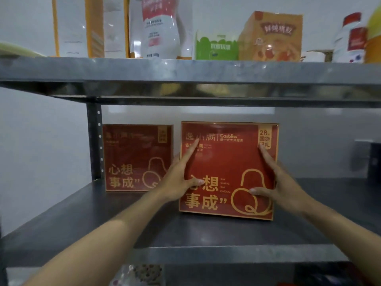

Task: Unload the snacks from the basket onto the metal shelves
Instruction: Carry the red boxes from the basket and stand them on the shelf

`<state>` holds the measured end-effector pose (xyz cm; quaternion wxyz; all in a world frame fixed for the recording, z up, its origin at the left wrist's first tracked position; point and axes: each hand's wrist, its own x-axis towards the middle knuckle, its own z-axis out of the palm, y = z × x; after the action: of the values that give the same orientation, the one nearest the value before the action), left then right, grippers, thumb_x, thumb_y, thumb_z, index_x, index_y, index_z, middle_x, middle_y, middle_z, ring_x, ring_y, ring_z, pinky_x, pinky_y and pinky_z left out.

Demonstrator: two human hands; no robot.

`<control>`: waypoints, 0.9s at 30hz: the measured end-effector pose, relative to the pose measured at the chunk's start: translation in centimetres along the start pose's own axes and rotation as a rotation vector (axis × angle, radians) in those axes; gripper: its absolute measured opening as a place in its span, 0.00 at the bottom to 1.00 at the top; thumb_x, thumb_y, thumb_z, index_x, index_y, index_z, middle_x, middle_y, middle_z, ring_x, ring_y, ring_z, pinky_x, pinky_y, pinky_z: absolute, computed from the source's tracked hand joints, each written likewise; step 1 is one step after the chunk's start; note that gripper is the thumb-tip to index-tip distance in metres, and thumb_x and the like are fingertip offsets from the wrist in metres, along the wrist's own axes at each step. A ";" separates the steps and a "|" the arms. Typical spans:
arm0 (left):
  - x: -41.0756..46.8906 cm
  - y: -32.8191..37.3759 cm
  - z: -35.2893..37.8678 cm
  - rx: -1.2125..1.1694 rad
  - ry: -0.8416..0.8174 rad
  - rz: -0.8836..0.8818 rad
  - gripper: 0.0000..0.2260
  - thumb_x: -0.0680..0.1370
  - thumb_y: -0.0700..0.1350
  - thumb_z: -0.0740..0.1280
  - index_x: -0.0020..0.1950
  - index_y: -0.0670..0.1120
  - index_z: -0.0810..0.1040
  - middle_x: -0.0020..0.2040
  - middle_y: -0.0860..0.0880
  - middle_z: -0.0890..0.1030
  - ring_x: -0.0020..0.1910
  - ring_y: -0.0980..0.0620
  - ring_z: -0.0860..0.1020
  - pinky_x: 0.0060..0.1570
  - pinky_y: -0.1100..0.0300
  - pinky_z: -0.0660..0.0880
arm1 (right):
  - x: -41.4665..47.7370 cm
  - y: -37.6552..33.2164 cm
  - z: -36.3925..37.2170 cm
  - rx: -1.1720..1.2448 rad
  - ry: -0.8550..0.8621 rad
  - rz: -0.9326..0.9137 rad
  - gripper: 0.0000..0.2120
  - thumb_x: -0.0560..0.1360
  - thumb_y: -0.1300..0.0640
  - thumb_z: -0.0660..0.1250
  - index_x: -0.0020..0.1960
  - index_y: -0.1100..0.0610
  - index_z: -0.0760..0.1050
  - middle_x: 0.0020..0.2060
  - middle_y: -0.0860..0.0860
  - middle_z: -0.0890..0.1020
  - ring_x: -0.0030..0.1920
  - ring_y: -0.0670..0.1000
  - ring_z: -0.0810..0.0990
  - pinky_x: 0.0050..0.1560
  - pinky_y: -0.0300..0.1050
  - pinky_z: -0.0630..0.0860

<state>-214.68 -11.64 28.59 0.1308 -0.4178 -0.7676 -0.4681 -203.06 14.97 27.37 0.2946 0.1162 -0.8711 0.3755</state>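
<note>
Standing upright on the metal shelf (185,240), the red snack box (224,162) sits between both hands: the left hand (177,182) clasps its left edge, the right hand (282,182) its right edge (thumbs and forefingers spread across the front). Left of the left hand stands a matching second box (132,157).

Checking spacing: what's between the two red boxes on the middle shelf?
Head view: only the left hand, holding the nearer red box by its left edge; above it, a bare gap to the farther red box.
</note>
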 end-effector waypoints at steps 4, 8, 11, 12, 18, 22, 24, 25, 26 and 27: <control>3.5 -2.8 1.2 -0.047 0.018 -0.029 0.48 0.73 0.40 0.74 0.71 0.77 0.47 0.73 0.50 0.60 0.71 0.49 0.66 0.66 0.43 0.72 | 2.8 2.4 0.4 -0.074 0.052 0.003 0.54 0.68 0.56 0.76 0.69 0.20 0.41 0.68 0.43 0.60 0.68 0.49 0.67 0.65 0.52 0.74; 5.8 -4.9 2.0 -0.056 0.024 -0.044 0.49 0.73 0.38 0.74 0.70 0.78 0.46 0.74 0.49 0.61 0.72 0.47 0.67 0.62 0.43 0.75 | 5.6 4.9 1.2 -0.088 0.078 0.026 0.55 0.68 0.57 0.78 0.70 0.22 0.42 0.68 0.46 0.61 0.68 0.51 0.68 0.67 0.53 0.73; 7.5 -6.4 2.3 -0.008 0.045 -0.052 0.49 0.74 0.37 0.73 0.70 0.79 0.44 0.77 0.51 0.57 0.74 0.48 0.64 0.63 0.44 0.75 | 8.2 6.7 1.8 -0.092 0.071 0.016 0.56 0.68 0.58 0.78 0.71 0.23 0.42 0.69 0.51 0.64 0.66 0.53 0.72 0.63 0.51 0.76; 7.9 -6.8 2.4 -0.001 0.041 -0.057 0.49 0.74 0.37 0.72 0.69 0.79 0.43 0.77 0.51 0.55 0.74 0.48 0.62 0.62 0.46 0.75 | 8.9 7.2 2.0 -0.110 0.068 0.004 0.56 0.68 0.57 0.78 0.71 0.23 0.41 0.69 0.51 0.64 0.65 0.52 0.72 0.62 0.50 0.77; 9.7 -8.7 2.6 0.097 0.075 -0.088 0.48 0.75 0.39 0.72 0.73 0.73 0.41 0.75 0.50 0.54 0.74 0.49 0.59 0.67 0.57 0.63 | 12.3 9.6 2.8 -0.199 0.041 -0.044 0.57 0.68 0.56 0.79 0.73 0.30 0.37 0.73 0.53 0.60 0.70 0.54 0.66 0.65 0.46 0.69; 10.6 -9.3 2.8 0.128 0.089 -0.122 0.49 0.75 0.40 0.72 0.70 0.77 0.40 0.75 0.48 0.55 0.74 0.47 0.59 0.69 0.56 0.61 | 13.5 10.8 3.1 -0.203 0.012 -0.055 0.57 0.67 0.54 0.79 0.73 0.32 0.36 0.74 0.54 0.59 0.72 0.57 0.63 0.69 0.53 0.68; 10.8 -9.4 2.9 0.124 0.090 -0.138 0.49 0.75 0.40 0.72 0.69 0.78 0.40 0.74 0.48 0.55 0.75 0.47 0.59 0.71 0.51 0.62 | 13.8 11.2 3.3 -0.201 0.010 -0.065 0.57 0.67 0.54 0.79 0.74 0.34 0.36 0.74 0.54 0.58 0.72 0.56 0.62 0.68 0.50 0.66; 10.8 -9.5 2.9 0.122 0.092 -0.138 0.49 0.75 0.40 0.72 0.69 0.78 0.40 0.74 0.49 0.55 0.75 0.47 0.58 0.72 0.51 0.61 | 13.9 11.4 3.3 -0.197 0.006 -0.054 0.57 0.67 0.54 0.79 0.74 0.34 0.37 0.74 0.54 0.58 0.72 0.56 0.62 0.68 0.49 0.65; 10.8 -9.6 3.0 0.119 0.093 -0.137 0.49 0.75 0.40 0.72 0.69 0.78 0.40 0.74 0.49 0.55 0.75 0.47 0.58 0.72 0.51 0.61 | 14.0 11.5 3.3 -0.193 0.001 -0.037 0.58 0.67 0.55 0.79 0.74 0.33 0.36 0.74 0.53 0.58 0.72 0.55 0.62 0.68 0.49 0.65; 10.9 -9.7 3.0 0.117 0.095 -0.136 0.49 0.75 0.40 0.72 0.68 0.78 0.41 0.74 0.49 0.55 0.75 0.48 0.58 0.72 0.52 0.60 | 14.1 11.7 3.3 -0.190 0.001 -0.031 0.58 0.67 0.55 0.79 0.74 0.32 0.37 0.74 0.53 0.58 0.72 0.55 0.62 0.67 0.48 0.65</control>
<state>-228.20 -5.60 27.57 0.1588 -0.3338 -0.8131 -0.4497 -220.71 20.90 27.20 0.3103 0.1012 -0.9007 0.2867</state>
